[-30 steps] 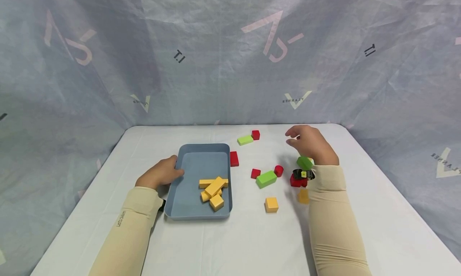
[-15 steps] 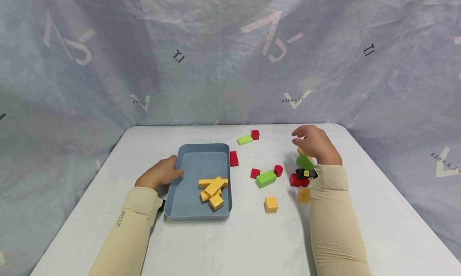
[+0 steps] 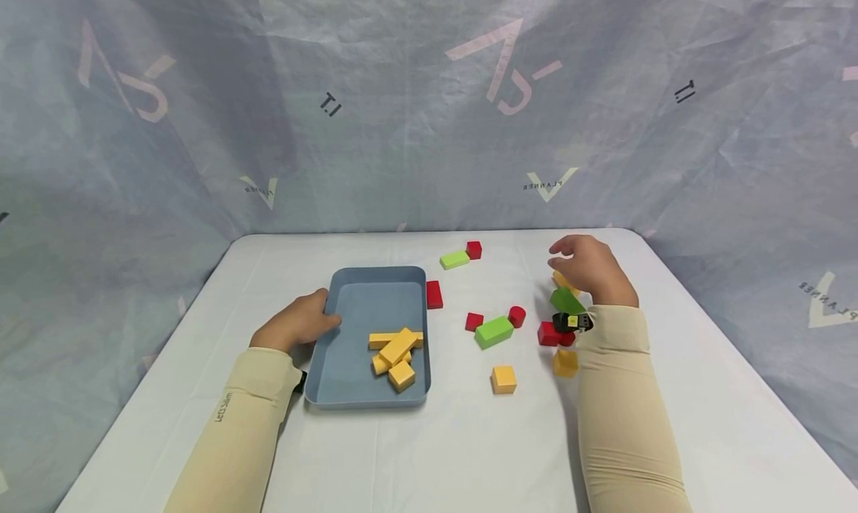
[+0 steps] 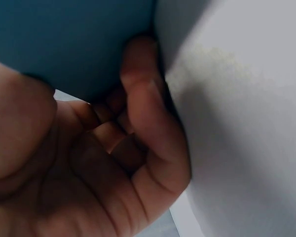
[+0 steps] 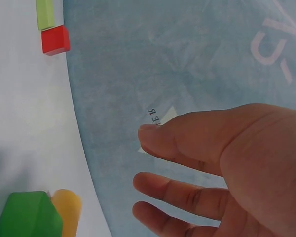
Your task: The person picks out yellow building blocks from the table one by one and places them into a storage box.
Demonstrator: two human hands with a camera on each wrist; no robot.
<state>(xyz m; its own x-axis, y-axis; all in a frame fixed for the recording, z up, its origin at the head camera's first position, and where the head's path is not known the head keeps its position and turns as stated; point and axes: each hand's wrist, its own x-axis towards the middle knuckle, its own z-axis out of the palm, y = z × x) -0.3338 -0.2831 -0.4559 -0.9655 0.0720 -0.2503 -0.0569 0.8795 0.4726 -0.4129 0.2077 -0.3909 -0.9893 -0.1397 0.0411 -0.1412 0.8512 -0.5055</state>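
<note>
My left hand (image 3: 298,322) grips the left side of a blue-grey tray (image 3: 355,293), thumb over the rim. In the left wrist view its curled fingers (image 4: 153,118) lie against the tray's underside (image 4: 79,39). Several yellow blocks lie in the tray, one slanted yellow block (image 3: 398,347) on top and a yellow cube (image 3: 401,376) in front. My right hand (image 3: 587,266) hovers over the far right of the table, fingers relaxed, holding nothing. Nearest to it are a dark green block (image 3: 566,301) and a yellow rounded piece (image 5: 69,210), partly hidden by the hand in the head view.
Mid-table are a green block (image 3: 494,332), a red cylinder (image 3: 516,316), a small red block (image 3: 474,322) and a yellow cube (image 3: 503,380). Beside the right sleeve lie a red cube (image 3: 548,333) and a yellow block (image 3: 565,363). A light green block (image 3: 454,260) touches a red cube (image 3: 474,250) farther back.
My right hand has moved a little to the right, uncovering more of the yellow rounded piece beneath it. The left hand and the tray have stayed in place.
</note>
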